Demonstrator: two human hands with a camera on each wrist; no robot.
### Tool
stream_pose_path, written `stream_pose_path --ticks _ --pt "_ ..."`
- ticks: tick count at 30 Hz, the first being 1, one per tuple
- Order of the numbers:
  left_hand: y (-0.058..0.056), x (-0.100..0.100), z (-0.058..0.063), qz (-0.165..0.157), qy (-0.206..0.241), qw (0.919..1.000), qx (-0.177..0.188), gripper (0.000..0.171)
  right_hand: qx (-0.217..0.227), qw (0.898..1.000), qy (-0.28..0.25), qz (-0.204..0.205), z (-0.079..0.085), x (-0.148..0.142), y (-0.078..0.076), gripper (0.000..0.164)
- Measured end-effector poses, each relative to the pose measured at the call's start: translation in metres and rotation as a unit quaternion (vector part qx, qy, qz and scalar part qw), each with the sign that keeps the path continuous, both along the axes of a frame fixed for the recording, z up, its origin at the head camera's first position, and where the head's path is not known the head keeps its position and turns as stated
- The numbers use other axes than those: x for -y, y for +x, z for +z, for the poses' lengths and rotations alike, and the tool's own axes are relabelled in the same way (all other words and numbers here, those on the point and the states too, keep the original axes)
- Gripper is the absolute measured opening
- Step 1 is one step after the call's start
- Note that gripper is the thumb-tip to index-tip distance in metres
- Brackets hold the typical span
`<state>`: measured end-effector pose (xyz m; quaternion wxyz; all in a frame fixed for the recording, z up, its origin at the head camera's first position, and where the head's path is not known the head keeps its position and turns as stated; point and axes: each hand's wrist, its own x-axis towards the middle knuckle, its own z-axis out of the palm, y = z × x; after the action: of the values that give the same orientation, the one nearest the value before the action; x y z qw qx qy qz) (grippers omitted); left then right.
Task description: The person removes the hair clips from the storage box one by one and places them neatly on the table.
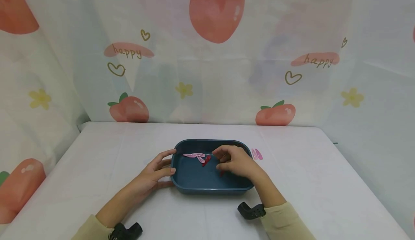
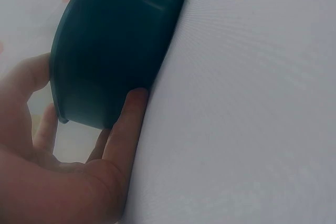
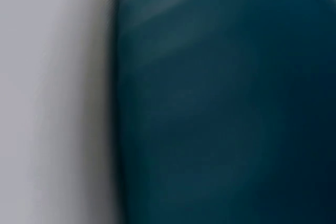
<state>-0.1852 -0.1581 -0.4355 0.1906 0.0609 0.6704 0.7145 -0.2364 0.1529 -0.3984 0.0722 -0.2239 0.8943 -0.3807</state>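
Observation:
A dark blue tray [image 1: 197, 180] stands on the table, its left end held by my left hand [image 1: 157, 171]. In the left wrist view, the fingers of the left hand [image 2: 68, 166] lie against the tray's outer wall [image 2: 115, 51] and rim. Over the tray's right half is my right hand [image 1: 238, 162], its thumb and forefinger bent and apart. Pink hair clips [image 1: 193, 155] and a red hair clip [image 1: 206, 161] lie inside, left of that hand. Something small and red [image 1: 222, 173] shows below its thumb, partly hidden. The right wrist view is blurred, showing the tray's outside [image 3: 199, 103] without the hand.
Two pink hair clips [image 1: 258, 154] lie on the white table [image 1: 308, 182], just beyond the tray's right end. Behind the table hangs a printed cloth [image 1: 227, 81]. Black wrist devices [image 1: 251, 211] sit at both sleeves.

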Motion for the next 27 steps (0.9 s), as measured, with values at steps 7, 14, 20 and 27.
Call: stream_pose_path --ticks 7,14,20,27 --pt "0.000 -0.001 0.001 -0.002 0.001 1.0000 -0.001 0.061 -0.016 0.998 0.062 0.026 0.002 0.000 0.005 0.053" --pt "-0.001 -0.002 0.002 -0.002 -0.001 1.0000 -0.001 0.061 -0.045 0.993 0.106 0.035 0.000 0.004 0.007 0.040" --pt "0.000 -0.002 0.001 -0.001 0.001 1.0000 0.001 0.061 -0.089 0.985 0.140 0.039 -0.002 0.007 0.008 0.012" --pt "0.001 -0.001 0.001 0.003 -0.002 1.0000 0.001 0.061 -0.125 0.978 0.163 0.033 -0.004 0.010 0.008 0.006"
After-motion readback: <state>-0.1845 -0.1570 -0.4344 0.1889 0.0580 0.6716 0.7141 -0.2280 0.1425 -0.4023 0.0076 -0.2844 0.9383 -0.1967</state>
